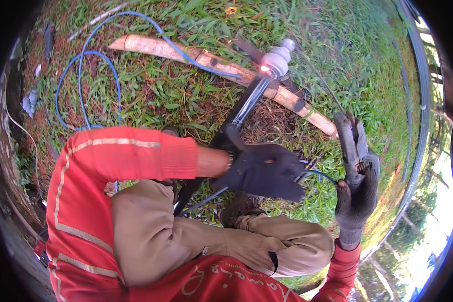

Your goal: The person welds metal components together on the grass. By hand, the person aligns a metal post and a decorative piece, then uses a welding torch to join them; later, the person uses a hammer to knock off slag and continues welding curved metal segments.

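My right hand (356, 194), in a dark knitted work glove, is closed around a grey welding electrode holder (351, 143). A thin welding rod (328, 90) slants up and left from the holder's jaws. My left hand (259, 171), covered in dark, blurred material with a small hole, crosses in front of me over a black metal pipe (249, 103); its fingers cannot be made out. At the pipe's far end sits a grey, rounded, stepped ornament (277, 61). An orange-white glow (265, 68) shows where pipe and ornament meet. The rod's tip is hard to make out.
Beneath the pipe's far end, a split bamboo pole (151, 46) lies across the grass. A blue cable (88, 48) loops at the left. Dark cables or pipes (422, 95) curve along the right side. My bent legs (196, 239) are close below the pipe.
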Demonstrator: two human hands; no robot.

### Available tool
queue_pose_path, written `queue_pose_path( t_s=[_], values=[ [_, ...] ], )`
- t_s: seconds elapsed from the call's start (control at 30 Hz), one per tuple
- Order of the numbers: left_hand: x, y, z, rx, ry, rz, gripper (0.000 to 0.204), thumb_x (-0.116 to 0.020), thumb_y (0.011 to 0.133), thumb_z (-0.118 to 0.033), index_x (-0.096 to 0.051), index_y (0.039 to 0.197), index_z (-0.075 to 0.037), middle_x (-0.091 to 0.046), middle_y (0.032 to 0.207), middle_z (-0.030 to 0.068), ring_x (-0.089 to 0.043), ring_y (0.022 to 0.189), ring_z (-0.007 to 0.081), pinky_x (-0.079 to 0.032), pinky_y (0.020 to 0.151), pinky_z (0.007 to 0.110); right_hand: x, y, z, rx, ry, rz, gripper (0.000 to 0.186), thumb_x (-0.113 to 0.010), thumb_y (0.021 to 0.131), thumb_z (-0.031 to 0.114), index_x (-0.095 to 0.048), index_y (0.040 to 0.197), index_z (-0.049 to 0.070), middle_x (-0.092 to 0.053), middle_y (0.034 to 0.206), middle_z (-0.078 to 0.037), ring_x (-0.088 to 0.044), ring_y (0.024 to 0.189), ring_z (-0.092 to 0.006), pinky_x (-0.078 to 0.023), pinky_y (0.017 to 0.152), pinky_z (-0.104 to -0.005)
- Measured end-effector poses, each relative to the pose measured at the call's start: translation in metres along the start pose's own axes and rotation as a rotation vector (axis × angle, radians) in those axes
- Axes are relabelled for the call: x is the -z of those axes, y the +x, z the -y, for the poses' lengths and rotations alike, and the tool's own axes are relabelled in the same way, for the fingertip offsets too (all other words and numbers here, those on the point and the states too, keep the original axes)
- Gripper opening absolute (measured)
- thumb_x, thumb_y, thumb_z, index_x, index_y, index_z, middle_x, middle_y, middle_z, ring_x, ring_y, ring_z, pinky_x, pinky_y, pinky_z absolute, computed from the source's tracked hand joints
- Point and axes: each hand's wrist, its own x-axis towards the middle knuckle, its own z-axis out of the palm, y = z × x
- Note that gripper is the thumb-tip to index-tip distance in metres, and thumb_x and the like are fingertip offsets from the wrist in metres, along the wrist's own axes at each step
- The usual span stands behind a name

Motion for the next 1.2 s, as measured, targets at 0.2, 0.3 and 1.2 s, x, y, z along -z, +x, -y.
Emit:
queue_pose_path(
  t_s=[0.2, 0.3, 1.2],
  values=[
    [0.049, -0.066, 0.017, 0.122, 0.800, -0.044, 0.047, -0.069, 0.103, -0.047, -0.072, 0.084, -0.004, -0.065, 0.076, 0.0181, -0.068, 0.075, 0.0405, -0.054, 0.071, 0.051, -0.058, -0.071, -0.076, -0.240, 0.300, -0.134, 0.060, -0.092, 0.084, 0.001, -0.066, 0.138, -0.005, -0.076, 0.118, -0.017, -0.075, 0.107, -0.0260, -0.059, 0.096, -0.0393],
    [0.050, -0.059, -0.010, 0.687, 1.101, 0.040, 0.048, -0.070, 0.101, -0.048, -0.074, 0.079, -0.006, -0.064, 0.069, 0.0187, -0.069, 0.069, 0.0443, -0.054, 0.063, 0.054, -0.109, -0.109, -0.094, -0.255, 0.323, -0.214, 0.055, -0.095, 0.080, 0.006, -0.071, 0.130, 0.003, -0.078, 0.105, -0.018, -0.078, 0.095, -0.0319, -0.062, 0.086, -0.0419],
    [0.060, -0.037, 0.040, 0.978, 1.072, 0.102, 0.044, -0.064, 0.104, -0.045, -0.079, 0.095, -0.004, -0.070, 0.072, 0.0216, -0.072, 0.068, 0.0414, -0.053, 0.063, 0.051, -0.199, -0.116, -0.074, -0.465, 0.633, -0.240, 0.053, -0.094, 0.082, 0.010, -0.073, 0.131, 0.006, -0.079, 0.109, -0.014, -0.078, 0.091, -0.0235, -0.061, 0.082, -0.0380]
  ],
)
